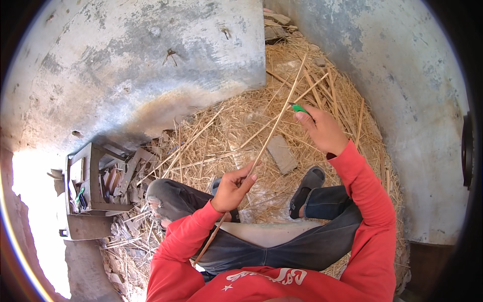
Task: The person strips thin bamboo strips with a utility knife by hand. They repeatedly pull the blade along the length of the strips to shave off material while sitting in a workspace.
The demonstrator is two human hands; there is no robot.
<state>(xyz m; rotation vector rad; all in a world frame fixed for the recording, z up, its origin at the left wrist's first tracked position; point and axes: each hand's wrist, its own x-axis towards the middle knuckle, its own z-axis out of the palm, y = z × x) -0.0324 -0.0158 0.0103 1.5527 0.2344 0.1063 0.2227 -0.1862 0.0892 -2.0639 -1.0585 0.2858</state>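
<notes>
A long, thin pale stick runs slantwise from above my lap up over the straw. My left hand is closed round its lower middle, and the lower end passes by my left forearm to my thigh. In my right hand is a knife with a green handle, fingers wrapped round it. Its short dark blade points left, close to the upper part of the stick; whether it touches, I cannot tell.
Straw and shavings cover the floor, with loose sticks at the far right. A flat block lies between my feet. At left stands a wooden frame holding scraps. Worn grey walls curve around me.
</notes>
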